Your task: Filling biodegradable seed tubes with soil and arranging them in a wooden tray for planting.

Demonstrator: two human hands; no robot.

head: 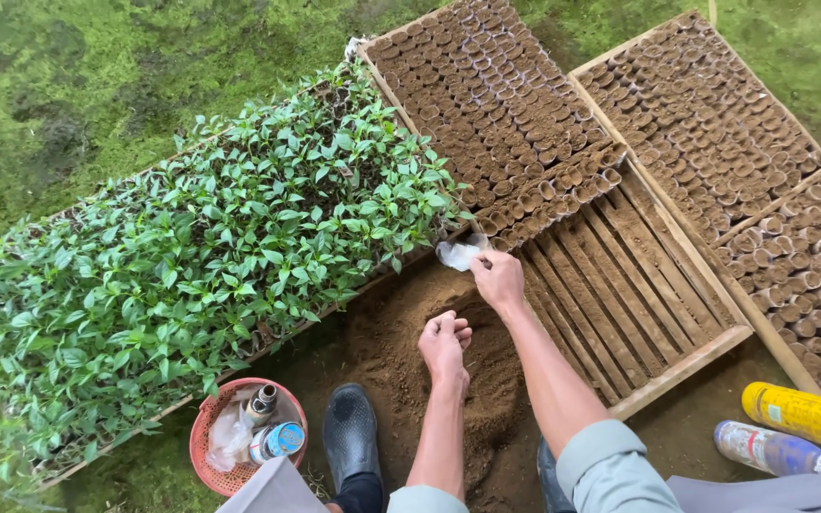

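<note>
Plastic bag (458,255), small and clear, hangs pinched in the fingers of the right hand (499,280), just above the soil heap (429,351). At seven o'clock from it, the left hand (444,344) is curled shut, apparently around a pinch of soil. Leafy seedlings (201,256) fill the tray at nine o'clock; a slatted wooden tray (639,285) of soil-filled pots (505,104) lies at two o'clock. A red basket (203,439) sits at seven o'clock beside a black boot (351,432); a yellow can (805,413) lies at four o'clock.
</note>
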